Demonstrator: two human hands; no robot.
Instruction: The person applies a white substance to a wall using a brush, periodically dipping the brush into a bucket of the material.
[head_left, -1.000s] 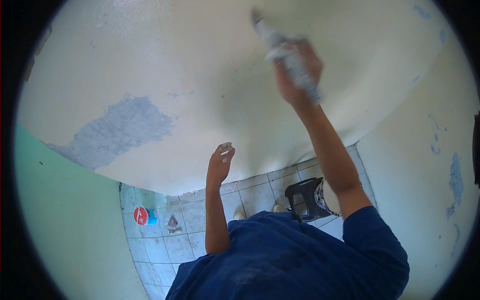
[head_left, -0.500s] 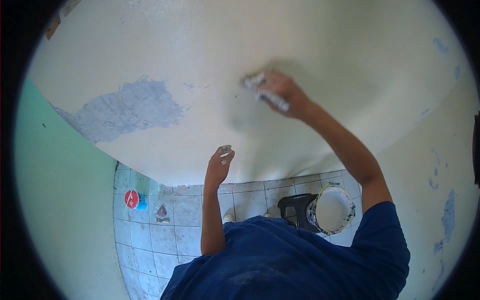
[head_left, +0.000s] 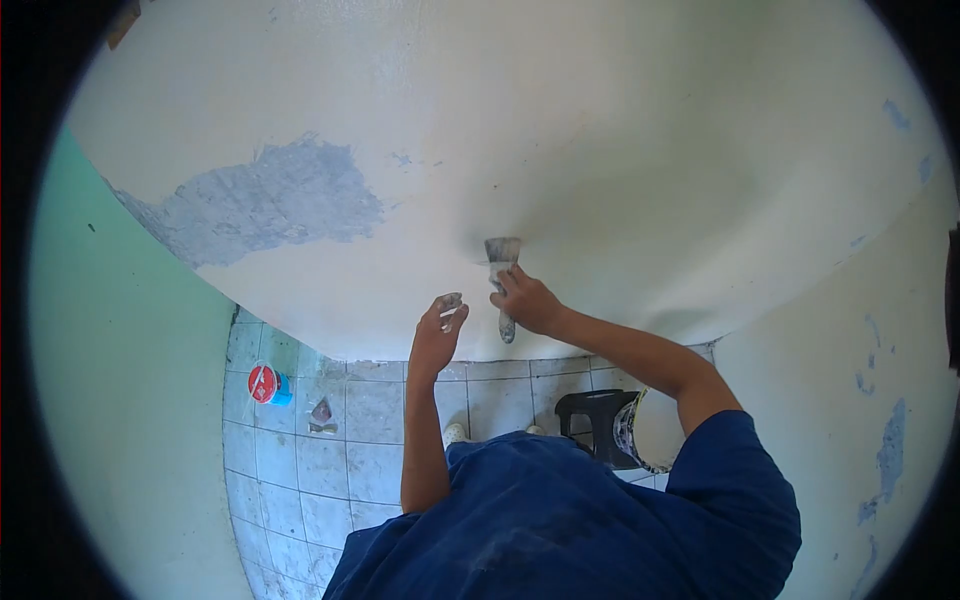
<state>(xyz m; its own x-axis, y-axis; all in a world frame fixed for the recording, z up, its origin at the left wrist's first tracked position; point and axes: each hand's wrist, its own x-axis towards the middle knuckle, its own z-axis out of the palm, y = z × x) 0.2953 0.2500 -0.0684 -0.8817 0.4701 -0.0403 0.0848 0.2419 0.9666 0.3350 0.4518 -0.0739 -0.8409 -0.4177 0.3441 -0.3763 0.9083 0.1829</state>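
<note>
My right hand (head_left: 528, 302) is closed around the handle of a paintbrush (head_left: 503, 250) smeared with white. Its dark bristles point up, near the pale wall (head_left: 600, 130). Just to the left, my left hand (head_left: 434, 340) is raised with curled fingers around a small greyish-white piece (head_left: 452, 300) whose kind I cannot tell. A bare grey patch (head_left: 275, 200) with ragged edges marks the wall to the left of both hands.
A black stool (head_left: 597, 415) stands on the tiled floor beside a paint-spattered bucket (head_left: 655, 430), partly hidden by my right arm. A small blue tub with a red lid (head_left: 264, 384) sits at left, near a scraper-like item (head_left: 321, 412). Green wall (head_left: 110, 330) borders the left.
My right hand has come down and left from higher on the wall, bringing the paintbrush beside my left hand. My right arm now covers part of the bucket. The left hand stays put.
</note>
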